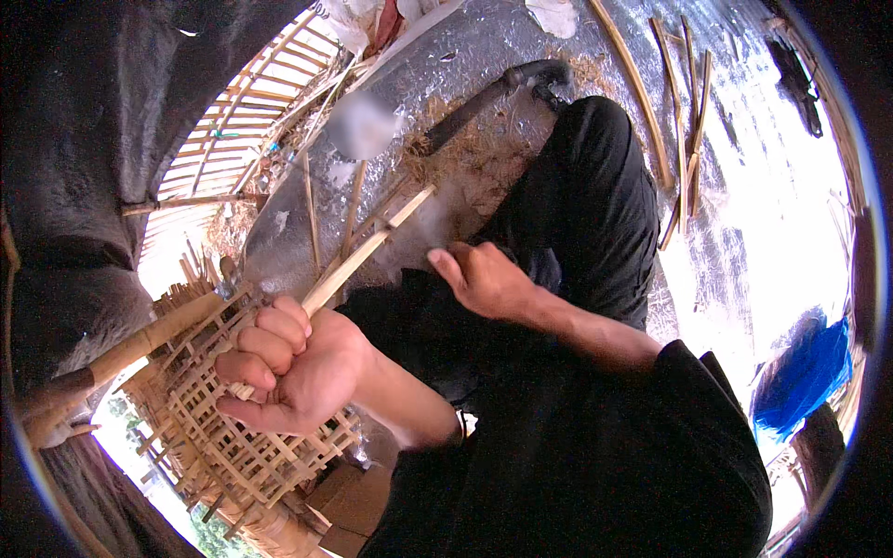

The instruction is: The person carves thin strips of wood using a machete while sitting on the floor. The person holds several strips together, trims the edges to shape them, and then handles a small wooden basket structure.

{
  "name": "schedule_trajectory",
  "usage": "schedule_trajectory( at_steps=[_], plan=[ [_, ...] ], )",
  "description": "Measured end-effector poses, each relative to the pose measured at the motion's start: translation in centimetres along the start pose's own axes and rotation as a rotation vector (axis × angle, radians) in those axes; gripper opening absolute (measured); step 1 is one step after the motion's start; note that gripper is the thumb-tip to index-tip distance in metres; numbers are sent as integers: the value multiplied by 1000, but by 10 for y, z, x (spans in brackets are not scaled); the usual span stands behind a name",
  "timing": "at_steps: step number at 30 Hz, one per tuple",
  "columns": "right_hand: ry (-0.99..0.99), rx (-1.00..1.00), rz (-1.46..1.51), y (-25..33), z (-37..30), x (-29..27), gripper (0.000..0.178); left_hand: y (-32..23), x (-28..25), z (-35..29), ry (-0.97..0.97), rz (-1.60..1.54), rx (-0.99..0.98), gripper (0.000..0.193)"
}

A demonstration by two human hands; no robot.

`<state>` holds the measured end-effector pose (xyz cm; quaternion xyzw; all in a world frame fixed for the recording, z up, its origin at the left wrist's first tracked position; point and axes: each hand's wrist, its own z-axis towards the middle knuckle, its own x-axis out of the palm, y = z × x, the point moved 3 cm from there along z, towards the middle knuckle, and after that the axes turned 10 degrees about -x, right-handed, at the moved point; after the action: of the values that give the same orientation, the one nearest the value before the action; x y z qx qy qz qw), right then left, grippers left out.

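My left hand (296, 367) is closed around the near end of a pale split bamboo strip (352, 270). The strip slants up and to the right, and a notch or joint shows near its far end. My right hand (493, 282) is beside the strip's far part, apart from it, in front of my dark-trousered leg. Its fingers are curled and the thumb points left; what they hold, if anything, is hidden. Beyond the strip, a dark rod-like object (474, 112) with a bent end lies on the ground among brown shavings (493, 158).
Several thin bamboo sticks (690, 130) lie on a shiny ground sheet (744, 214) at the right. A woven bamboo lattice (233, 418) stands at the lower left, near a thick bamboo pole (139, 344). Blue plastic (805, 381) is at the far right. A slatted bamboo panel (246, 102) is at the upper left.
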<state>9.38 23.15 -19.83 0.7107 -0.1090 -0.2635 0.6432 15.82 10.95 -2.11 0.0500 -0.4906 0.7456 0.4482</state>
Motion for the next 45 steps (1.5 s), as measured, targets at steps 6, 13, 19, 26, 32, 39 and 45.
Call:
schedule_trajectory(
  at_steps=[6,13,19,26,32,39,45],
  plan=[
    [-13,-183,-71,34,-2,7,40,-7,0,0,18,22,-15,46],
    [-1,17,-178,1,3,5,51,-1,1,0,45,-80,-74,46],
    [-3,177,-251,-58,2,15,45,-4,-5,4,35,-6,-29,46],
    [-175,-286,-406,-25,-9,16,36,-2,0,9,-24,2,-29,41],
    [54,313,-185,-77,15,8,67,-6,-15,15,56,-58,-113,40],
    [61,4,-171,-3,-1,1,61,-19,-17,6,157,19,-169,44],
    [167,-157,-35,73,-14,6,52,-17,-18,1,-143,124,-15,44]
  ],
)
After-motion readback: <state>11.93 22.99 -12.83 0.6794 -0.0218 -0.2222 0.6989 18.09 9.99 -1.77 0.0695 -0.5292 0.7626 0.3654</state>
